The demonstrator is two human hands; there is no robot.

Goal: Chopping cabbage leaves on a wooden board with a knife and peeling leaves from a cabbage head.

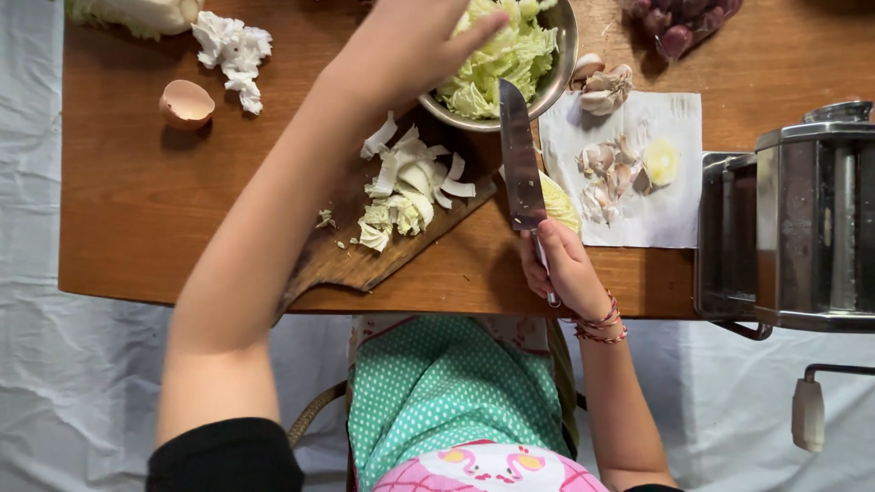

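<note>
The left hand (415, 41) reaches wide into the round steel bowl of chopped cabbage (563, 55); the right hand (561, 264) grips a steel kitchen knife (518, 155) near the desk (137, 200) edge, beside the wooden cutting board (351, 260).

knife (518, 155) in right hand (565, 269): glossy steel blade
bowl (561, 64) under left hand (410, 46): shiny metal
board (365, 260) between hands: matt wood

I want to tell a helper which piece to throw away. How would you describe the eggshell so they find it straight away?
Start at the wooden table and look to its far left part, beside the crumpled white tissue. The eggshell lies there alone: a pale brown half shell, hollow side showing, the only smooth rounded thing among the torn paper and cabbage scraps.
</note>
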